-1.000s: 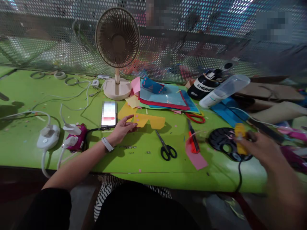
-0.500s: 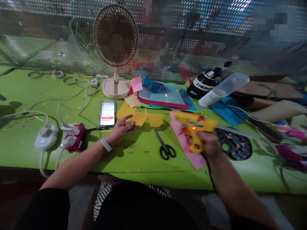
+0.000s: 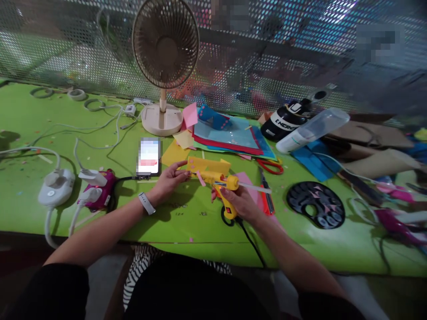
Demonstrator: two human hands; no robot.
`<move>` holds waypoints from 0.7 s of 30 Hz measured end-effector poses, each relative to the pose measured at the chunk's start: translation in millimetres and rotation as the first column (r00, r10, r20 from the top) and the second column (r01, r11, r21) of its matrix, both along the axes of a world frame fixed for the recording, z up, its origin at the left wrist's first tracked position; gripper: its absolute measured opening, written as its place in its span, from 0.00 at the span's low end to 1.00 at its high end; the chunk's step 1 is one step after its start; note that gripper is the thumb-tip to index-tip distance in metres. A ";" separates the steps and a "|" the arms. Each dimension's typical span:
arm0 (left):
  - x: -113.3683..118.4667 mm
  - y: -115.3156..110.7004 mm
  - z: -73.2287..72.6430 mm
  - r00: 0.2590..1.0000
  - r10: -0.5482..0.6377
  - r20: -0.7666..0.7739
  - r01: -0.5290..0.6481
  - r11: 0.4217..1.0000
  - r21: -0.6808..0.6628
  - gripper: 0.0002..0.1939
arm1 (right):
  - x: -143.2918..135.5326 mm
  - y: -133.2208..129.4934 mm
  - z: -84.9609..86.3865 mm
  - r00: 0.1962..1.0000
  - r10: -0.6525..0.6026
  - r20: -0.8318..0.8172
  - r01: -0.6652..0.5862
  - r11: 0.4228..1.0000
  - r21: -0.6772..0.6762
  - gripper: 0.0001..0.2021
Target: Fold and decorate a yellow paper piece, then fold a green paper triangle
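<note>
Wrapped round the grip of a hard yellow plastic glue gun (image 3: 232, 182), the right hand (image 3: 239, 202) sits near the left hand (image 3: 171, 178), whose bent fingers are at the end of a flat yellow paper (image 3: 215, 165); whether they pinch it is unclear. Below the right hand, the gun partly hides looped black scissors (image 3: 223, 218). Farther right lie a red cutter (image 3: 267, 203) and a kidney-shaped black mat (image 3: 296, 200); beyond both hands, layered glossy sheets (image 3: 230, 137) and a ribbed fan (image 3: 166, 50).

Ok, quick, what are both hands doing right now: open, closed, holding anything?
Left hand: fingertips at the edge of the yellow paper; whether gripping it cannot be told.
Right hand: closed, holding the yellow glue gun.
</note>
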State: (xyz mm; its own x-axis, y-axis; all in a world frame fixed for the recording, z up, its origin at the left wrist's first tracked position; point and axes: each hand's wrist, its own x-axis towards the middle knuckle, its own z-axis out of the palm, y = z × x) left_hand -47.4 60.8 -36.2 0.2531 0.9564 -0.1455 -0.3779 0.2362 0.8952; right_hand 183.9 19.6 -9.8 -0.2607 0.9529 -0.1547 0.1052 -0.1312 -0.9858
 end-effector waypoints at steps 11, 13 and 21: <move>-0.1 -0.4 2.6 0.996 -0.010 -0.092 0.014 0.999 0.036 0.25 | 2.9 0.6 -5.2 0.997 0.038 0.061 -0.042 0.996 0.074 0.22; 0.4 -0.5 3.1 0.996 -0.008 -0.089 0.011 0.999 0.034 0.25 | 2.2 0.3 -3.3 0.996 0.035 0.079 -0.040 0.997 0.067 0.22; 0.4 -1.2 4.2 0.997 -0.016 -0.082 0.017 1.000 0.019 0.23 | 0.3 -1.4 0.0 0.997 0.047 0.064 -0.049 0.998 0.032 0.22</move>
